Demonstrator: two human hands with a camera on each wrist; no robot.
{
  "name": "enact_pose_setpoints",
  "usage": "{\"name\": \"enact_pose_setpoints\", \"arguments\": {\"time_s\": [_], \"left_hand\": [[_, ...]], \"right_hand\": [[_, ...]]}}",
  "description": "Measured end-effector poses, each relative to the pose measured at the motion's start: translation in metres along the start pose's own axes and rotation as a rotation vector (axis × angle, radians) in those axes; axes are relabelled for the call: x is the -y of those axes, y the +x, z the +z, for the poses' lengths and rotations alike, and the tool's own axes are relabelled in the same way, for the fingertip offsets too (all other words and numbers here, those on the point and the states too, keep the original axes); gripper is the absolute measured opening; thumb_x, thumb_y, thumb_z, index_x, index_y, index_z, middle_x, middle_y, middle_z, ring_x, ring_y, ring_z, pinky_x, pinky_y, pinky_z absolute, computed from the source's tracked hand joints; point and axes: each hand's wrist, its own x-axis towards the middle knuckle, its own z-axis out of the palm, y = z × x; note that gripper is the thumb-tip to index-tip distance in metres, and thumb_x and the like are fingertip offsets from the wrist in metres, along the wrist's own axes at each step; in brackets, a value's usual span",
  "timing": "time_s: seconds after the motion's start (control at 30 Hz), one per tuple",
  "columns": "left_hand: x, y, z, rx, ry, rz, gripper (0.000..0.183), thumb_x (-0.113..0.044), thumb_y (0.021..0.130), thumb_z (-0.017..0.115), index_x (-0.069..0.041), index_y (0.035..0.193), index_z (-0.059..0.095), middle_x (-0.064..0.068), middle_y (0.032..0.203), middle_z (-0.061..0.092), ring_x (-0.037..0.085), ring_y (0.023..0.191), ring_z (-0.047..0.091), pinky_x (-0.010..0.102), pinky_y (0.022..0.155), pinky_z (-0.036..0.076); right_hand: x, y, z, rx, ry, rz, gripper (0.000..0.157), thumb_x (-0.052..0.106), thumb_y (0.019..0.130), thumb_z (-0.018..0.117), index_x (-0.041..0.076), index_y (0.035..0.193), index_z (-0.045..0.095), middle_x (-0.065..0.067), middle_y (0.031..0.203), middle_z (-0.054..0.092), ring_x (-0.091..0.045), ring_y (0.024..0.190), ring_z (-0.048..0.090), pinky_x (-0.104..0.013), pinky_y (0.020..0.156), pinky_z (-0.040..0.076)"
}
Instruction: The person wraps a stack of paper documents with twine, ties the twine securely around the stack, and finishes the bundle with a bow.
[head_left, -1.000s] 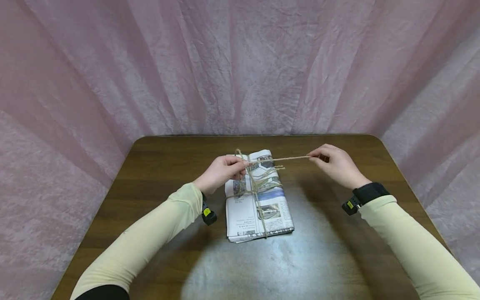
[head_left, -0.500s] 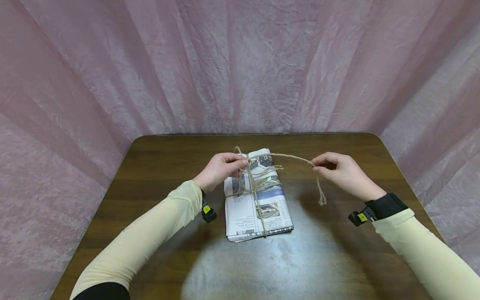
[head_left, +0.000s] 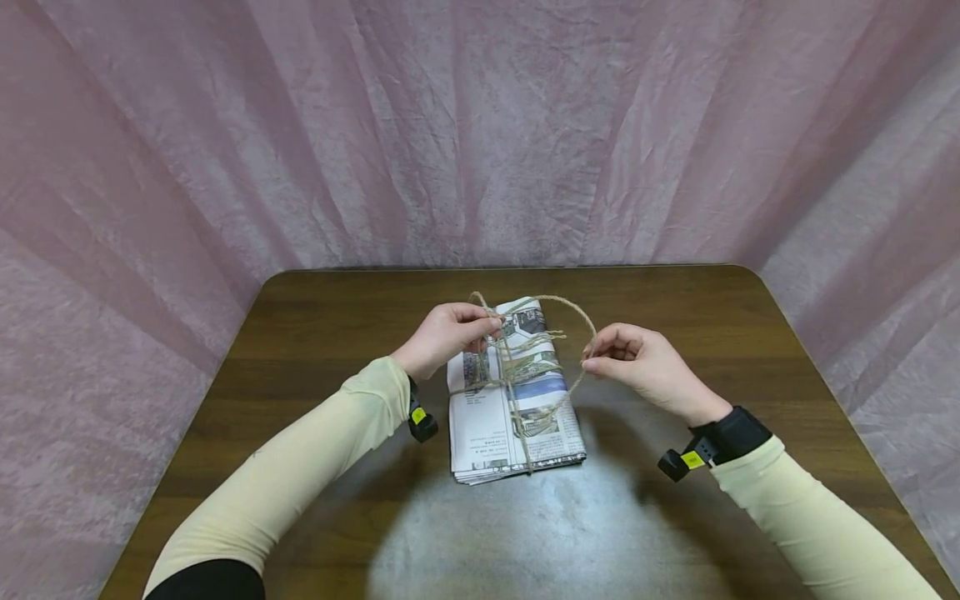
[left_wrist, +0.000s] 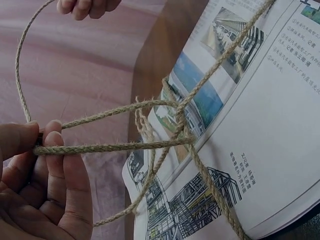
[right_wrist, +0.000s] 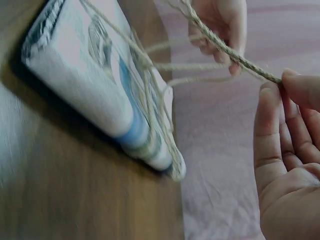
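A folded stack of newspapers [head_left: 482, 433] lies on the table, with jute twine [left_wrist: 220, 62] crossing it lengthwise and sideways. Above its far part, my left hand [head_left: 448, 335] pinches strands of twine between thumb and fingers. In the left wrist view, two taut strands run from these fingertips to the crossing on the stack. Off the stack's right side, my right hand [head_left: 643, 367] pinches a length of the same twine between thumb and forefinger. Between both hands the twine arches up in a loop, and its loose end hangs below the right fingertips over the newspapers.
The brown wooden table [head_left: 322, 333] has rounded far corners. A pink curtain [head_left: 480, 150] hangs right behind its far edge and along both sides. A shorter twine end [head_left: 557, 335] sticks out past the stack's right edge.
My right hand first slid back along the taut twine, leaving its end dangling, then moved left toward the stack. The straight strand has become a slack loop. The left hand has barely moved.
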Motion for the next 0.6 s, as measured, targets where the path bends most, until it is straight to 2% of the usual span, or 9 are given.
{"name": "enact_pose_setpoints", "arguments": {"time_s": [0.2,0.43,0.5,0.6], "left_hand": [[-0.001,-0.001,-0.001,0.002,0.013,-0.008,0.026,-0.030,0.097,0.065,-0.008,0.109,0.073,0.004,0.109,0.070,0.021,0.078,0.058,0.054,0.087,0.050],[0.000,-0.001,-0.001,0.013,-0.003,-0.015,0.031,-0.029,0.098,0.065,-0.003,0.114,0.071,0.007,0.106,0.070,0.022,0.078,0.057,0.060,0.092,0.046],[0.000,-0.002,-0.001,0.010,-0.001,-0.013,0.030,-0.029,0.098,0.065,-0.004,0.113,0.071,0.007,0.105,0.070,0.021,0.077,0.057,0.060,0.091,0.046],[0.000,-0.002,-0.001,0.001,-0.001,-0.010,0.026,-0.028,0.097,0.065,-0.007,0.109,0.073,0.007,0.103,0.070,0.020,0.075,0.056,0.059,0.090,0.047]], "right_hand": [[-0.006,0.005,0.027,-0.053,0.085,0.000,0.022,0.015,0.085,0.079,0.004,0.098,0.065,-0.013,0.096,0.068,-0.019,0.083,0.065,-0.027,0.068,0.054],[-0.015,0.010,0.051,-0.080,0.116,-0.045,0.016,0.007,0.086,0.076,0.002,0.095,0.064,-0.014,0.102,0.067,-0.019,0.086,0.064,-0.025,0.069,0.052],[-0.018,0.012,0.058,-0.078,0.060,-0.091,0.014,0.008,0.086,0.077,0.006,0.092,0.064,-0.009,0.101,0.068,-0.019,0.088,0.064,-0.027,0.072,0.053],[-0.022,0.016,0.068,-0.071,-0.113,-0.207,0.015,0.010,0.086,0.078,0.016,0.087,0.064,0.002,0.098,0.067,-0.015,0.089,0.063,-0.033,0.074,0.053]]}}
